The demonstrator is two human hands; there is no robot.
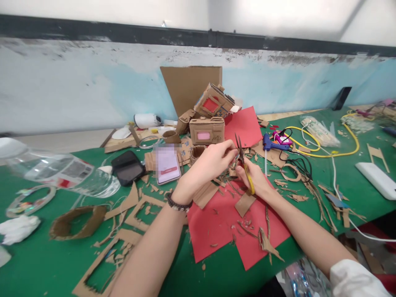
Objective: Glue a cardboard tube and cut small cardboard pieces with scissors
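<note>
My right hand (255, 177) is wrapped round a pair of scissors (249, 178) with yellow handles. Their dark blades point up and away from me. Close beside the blades, my left hand (218, 156) is closed in a pinch; what its fingertips hold, if anything, is too small to make out. Below both hands lies red paper (213, 229), strewn with cardboard scraps and two flat cardboard pieces, one of them a small rectangle (245, 203). Just beyond the hands stands a cardboard camera model (207, 131) with a pink window, and a second cardboard model (213, 102) leans tilted behind it.
Left of my hands are a phone (167, 164), a black case (127, 167), a plastic bottle (66, 169) on its side and a cardboard ring (77, 222). To the right lie a blue glue gun (275, 143), a yellow cable (346, 152) and a white power bank (378, 180).
</note>
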